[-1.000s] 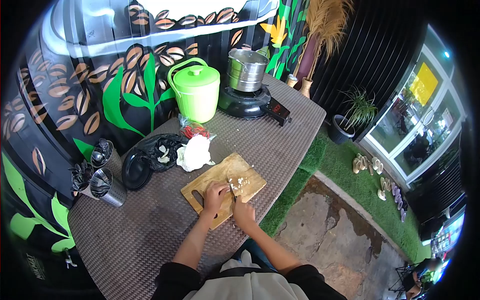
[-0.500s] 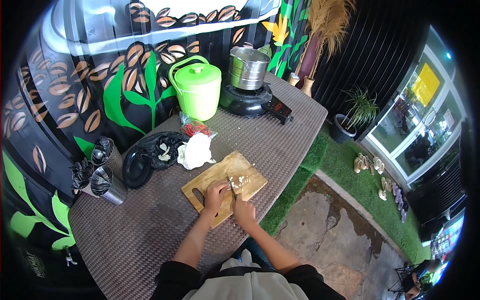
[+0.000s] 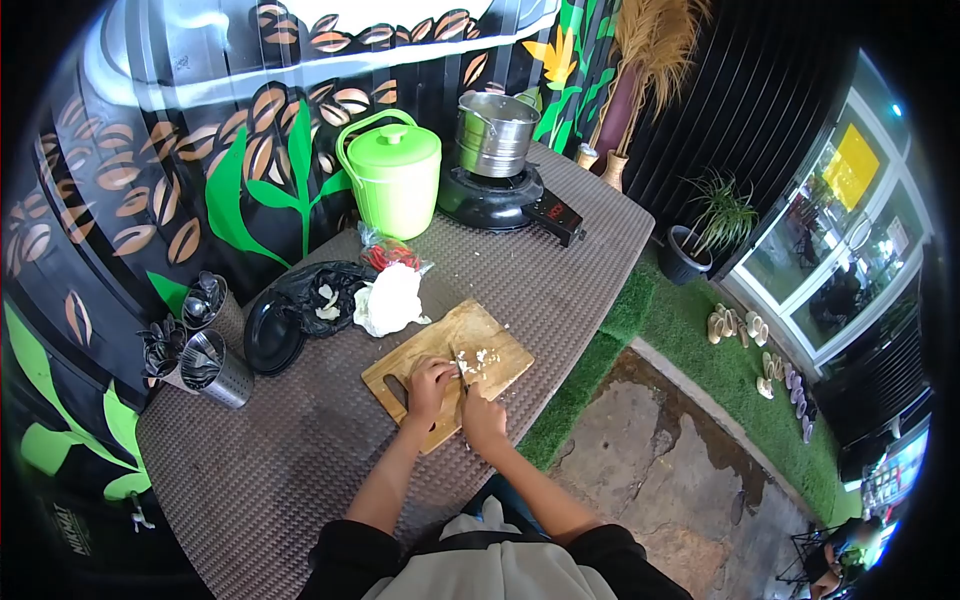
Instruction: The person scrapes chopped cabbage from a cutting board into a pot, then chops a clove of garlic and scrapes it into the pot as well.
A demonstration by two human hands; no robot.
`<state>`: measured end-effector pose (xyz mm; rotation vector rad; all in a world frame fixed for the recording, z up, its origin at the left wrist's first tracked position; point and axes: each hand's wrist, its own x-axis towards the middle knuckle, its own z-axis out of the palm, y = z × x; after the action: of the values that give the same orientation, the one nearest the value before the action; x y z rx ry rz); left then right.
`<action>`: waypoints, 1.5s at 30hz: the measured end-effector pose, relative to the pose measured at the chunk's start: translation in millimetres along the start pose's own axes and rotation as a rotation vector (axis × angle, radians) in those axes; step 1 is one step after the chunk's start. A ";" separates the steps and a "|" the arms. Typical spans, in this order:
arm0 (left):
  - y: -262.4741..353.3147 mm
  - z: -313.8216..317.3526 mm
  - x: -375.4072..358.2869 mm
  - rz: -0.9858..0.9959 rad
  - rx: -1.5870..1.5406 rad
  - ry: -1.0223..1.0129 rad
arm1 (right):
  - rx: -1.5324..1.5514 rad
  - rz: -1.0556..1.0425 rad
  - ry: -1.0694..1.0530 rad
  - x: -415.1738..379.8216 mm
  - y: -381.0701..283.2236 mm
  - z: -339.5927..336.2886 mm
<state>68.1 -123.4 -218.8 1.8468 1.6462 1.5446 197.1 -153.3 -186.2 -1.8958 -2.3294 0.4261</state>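
Observation:
A wooden cutting board [image 3: 500, 328] lies at a slant on the table in front of me. My right hand [image 3: 484, 418] is wrapped round the handle of a knife [image 3: 459, 368], whose blade points away from me over the board. Just left of the blade, my left hand [image 3: 430, 388] rests on the board with its fingers curled and pressed together; what they pinch is too small to make out. Small chopped white pieces [image 3: 482, 358] are scattered on the board right of the blade.
Behind the board lie a crumpled white bag [image 3: 390, 302], a black plastic bag [image 3: 335, 290] and red items in clear plastic [image 3: 390, 255]. Black plates [image 3: 273, 335] and cutlery holders [image 3: 218, 375] stand left. A green lidded bucket [image 3: 395, 180] and a pot [image 3: 492, 140] on a stove [image 3: 485, 205] stand farther back.
The knife and my right hand have shifted slightly away from me and to the left, with the blade more upright in view. My left hand stays in nearly the same place.

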 end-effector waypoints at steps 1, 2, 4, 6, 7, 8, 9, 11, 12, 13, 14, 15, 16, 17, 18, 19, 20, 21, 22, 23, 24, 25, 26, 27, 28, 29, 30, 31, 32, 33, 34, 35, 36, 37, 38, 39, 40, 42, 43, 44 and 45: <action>2.0 -1.7 0.8 0.002 0.005 -0.001 | -0.024 -0.011 0.040 2.5 -1.0 2.0; 4.7 -3.3 0.0 0.001 0.006 -0.003 | -0.022 -0.010 0.039 7.0 1.9 1.7; 8.1 -4.4 2.2 -0.005 0.046 -0.018 | 0.009 -0.102 0.016 21.1 8.8 -13.6; 6.7 -3.5 3.3 -0.006 0.042 -0.004 | 0.023 -0.106 0.002 20.7 12.3 -25.4; 5.3 -2.3 2.3 -0.011 0.037 0.006 | 0.037 -0.106 -0.018 18.0 11.7 -30.7; 3.5 -1.2 1.4 -0.013 0.034 0.008 | 0.033 -0.106 -0.019 12.6 9.5 -31.3; 4.1 -1.8 1.7 -0.004 0.037 0.006 | -0.026 -0.106 -0.021 4.3 6.8 -27.5; 3.8 -2.3 3.2 0.003 0.042 0.007 | -0.087 -0.110 -0.024 -3.9 1.0 -13.1; 3.9 -2.5 3.1 0.014 0.024 0.018 | -0.059 -0.042 0.007 -5.8 -3.6 -5.6; 3.9 -3.1 2.8 0.026 0.007 0.027 | -0.029 0.027 0.038 -6.5 -5.3 0.1; 4.0 -3.6 3.7 0.025 0.009 0.029 | -0.028 0.024 0.037 -1.7 -3.8 2.4; 6.7 -4.4 4.4 0.029 0.030 0.030 | -0.018 0.011 0.019 4.9 -4.4 -5.2; 9.7 -4.8 3.4 0.032 0.050 0.028 | -0.007 0.000 0.000 9.3 -4.2 -13.7; 12.7 -5.4 2.9 0.033 0.049 0.026 | -0.007 0.003 0.000 12.8 -1.3 -23.7; 14.0 -5.5 3.3 0.033 0.070 0.022 | -0.018 -0.074 -0.037 16.3 2.5 -36.3; 15.0 -6.0 4.5 0.032 0.093 0.020 | -0.030 -0.153 -0.074 18.1 5.7 -43.8; 15.2 -6.7 5.4 0.032 0.093 0.021 | 0.023 -0.100 -0.098 19.2 8.6 -43.2; 12.3 -5.7 4.7 0.042 0.089 0.028 | 0.021 -0.100 -0.099 14.3 7.4 -43.6; 9.7 -4.0 4.1 0.052 0.084 0.035 | -0.005 -0.109 -0.102 5.2 5.3 -43.7; 7.1 -2.1 3.9 0.051 0.081 0.036 | -0.032 -0.118 -0.104 -2.3 3.4 -41.6; 4.5 -0.9 4.0 0.064 0.072 0.050 | -0.034 -0.119 -0.103 -6.7 1.3 -31.5; 4.1 -0.7 4.3 0.075 0.064 0.064 | 0.009 -0.031 -0.074 -10.7 -2.1 -18.5; 3.8 -0.3 3.5 0.071 0.065 0.065 | 0.052 0.056 -0.048 -12.1 -2.8 -7.5; 5.0 -1.1 3.2 0.049 0.036 0.059 | 0.053 0.055 -0.053 -10.9 -4.9 -7.0; 6.3 -2.0 3.6 0.030 0.008 0.054 | 0.040 0.040 -0.041 -6.1 -6.9 -7.9; 8.3 -2.7 3.4 0.028 0.010 0.052 | 0.029 0.027 -0.029 -1.4 -7.8 -9.5; 9.6 -2.7 2.5 0.005 0.027 0.049 | 0.032 0.030 -0.030 5.0 -4.4 -10.1; 10.7 -2.7 2.8 -0.016 0.043 0.047 | 0.021 -0.055 -0.021 13.8 1.9 -12.9; 11.6 -3.4 3.8 -0.011 0.043 0.047 | 0.010 -0.141 -0.010 20.9 6.6 -15.2; 12.4 -4.9 4.3 -0.011 0.046 0.026 | 0.011 -0.143 -0.006 21.1 5.4 -23.4; 13.0 -6.5 3.8 -0.014 0.049 0.005 | 0.046 -0.104 -0.045 18.3 4.0 -30.5; 13.7 -7.3 3.3 -0.014 0.048 0.007 | 0.080 -0.063 -0.084 16.0 2.2 -36.3; 14.8 -7.3 3.5 -0.008 0.063 0.013 | 0.077 -0.064 -0.083 12.3 1.1 -33.4; 14.9 -6.4 4.2 0.000 0.078 0.019 | 0.067 -0.016 -0.080 4.6 -1.0 -26.0; 14.6 -5.5 5.4 -0.001 0.075 0.022 | 0.056 0.032 -0.078 -1.4 -2.9 -19.1; 12.5 -4.5 5.4 0.016 0.046 0.037 | 0.054 0.030 -0.079 -2.7 -3.3 -11.2; 10.5 -4.0 4.0 0.032 0.018 0.051 | 0.044 0.050 -0.048 -3.0 -4.0 -3.0; 8.1 -2.2 2.7 0.007 0.020 0.055 | 0.038 0.071 -0.020 -1.5 -4.1 0.6; 7.7 -1.5 2.2 -0.014 0.018 0.058 | 0.051 0.041 -0.020 3.8 -2.6 -5.3; 7.5 -1.2 0.6 -0.012 0.017 0.055 | 0.063 0.014 -0.019 8.2 0.3 -11.9; 8.4 -1.8 0.5 -0.022 0.037 0.041 | 0.063 0.017 -0.016 11.7 3.5 -19.6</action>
<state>71.5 -126.7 -211.6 1.8211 1.7185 1.5631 203.0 -138.4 -169.6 -1.8920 -2.2828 0.5122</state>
